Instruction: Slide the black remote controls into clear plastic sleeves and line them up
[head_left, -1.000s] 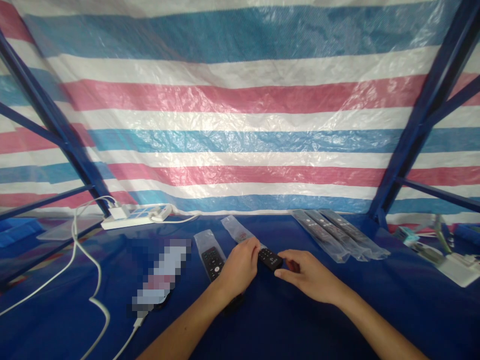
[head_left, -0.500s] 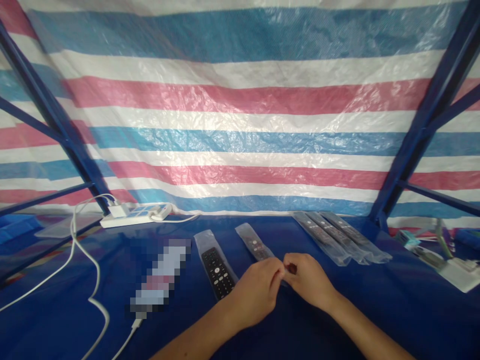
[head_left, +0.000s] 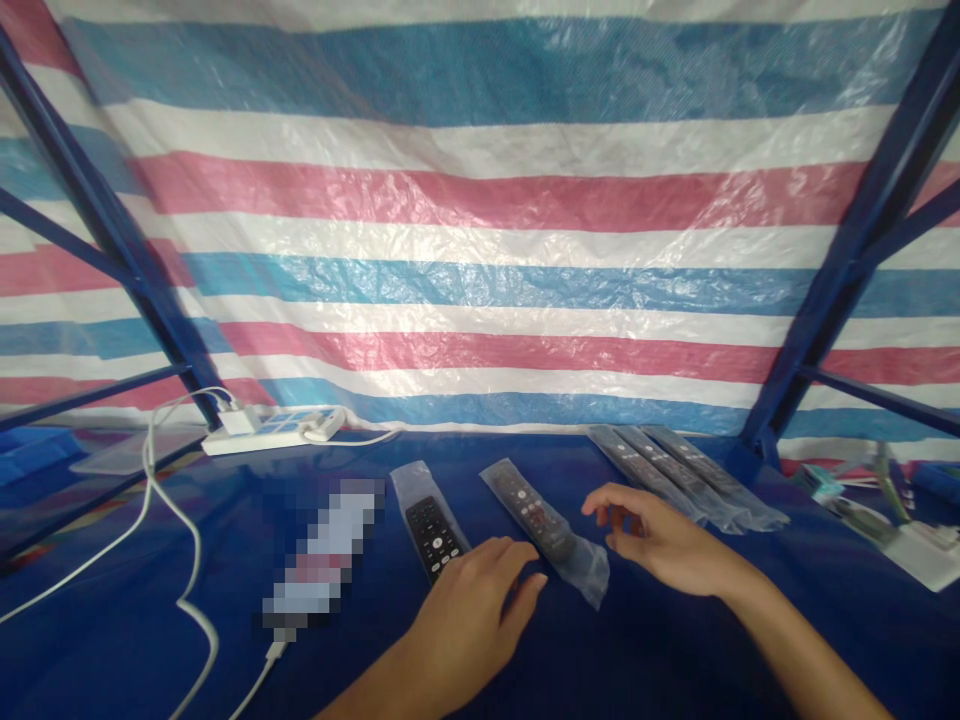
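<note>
Clock directions are taken from the bagged remote [head_left: 529, 505], with 12 o'clock toward the striped sheet [head_left: 480, 235]. The bagged remote lies flat on the blue table [head_left: 637, 670], buttons up, its far end pointing between 10 and 11 o'clock and the crumpled loose end of its clear bag between 4 and 5. The left hand [head_left: 480, 610] is between 7 and 8 o'clock, thumb and fingers parted, grasping nothing, fingertips just beside the bag. It overlaps the near part of a second remote [head_left: 431, 530], at 9 o'clock; contact there cannot be determined. The right hand [head_left: 660, 540] is at 3 o'clock, released, fingers loosely curled and apart from the bag. Three bagged remotes [head_left: 664, 470] lie side by side between 2 and 3 o'clock. A white power strip [head_left: 277, 432] sits between 9 and 10 o'clock.
</note>
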